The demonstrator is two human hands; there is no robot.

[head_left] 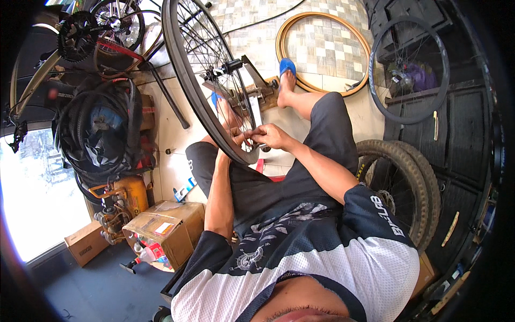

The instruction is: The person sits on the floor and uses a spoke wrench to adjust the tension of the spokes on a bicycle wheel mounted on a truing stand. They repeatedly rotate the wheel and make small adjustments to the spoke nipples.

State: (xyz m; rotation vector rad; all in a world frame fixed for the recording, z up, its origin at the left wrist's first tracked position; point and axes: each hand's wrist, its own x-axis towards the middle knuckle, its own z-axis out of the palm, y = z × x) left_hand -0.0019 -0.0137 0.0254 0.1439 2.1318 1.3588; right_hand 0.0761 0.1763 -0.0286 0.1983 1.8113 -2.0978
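A black bicycle wheel (185,75) stands upright between my legs, its hub (228,68) resting in a metal wheel stand (263,88) on the floor. My left hand (236,138) is at the wheel's near part, among the spokes beside the rim, and the rim partly covers it. Reaching in from the other side, my right hand (272,136) has its fingers pinched together at the spokes close to the rim. The fingertips of both hands nearly meet there. Whatever lies between them is too small to make out.
Tan hoop-shaped tires (324,14) lie on the tiled floor ahead. To the right are a dark-rimmed wheel (410,121) and knobby-tired wheels (424,182). At the left stand bicycles (35,83), a heap of black tires (80,118), an orange compressor (131,193) and a cardboard box (185,228).
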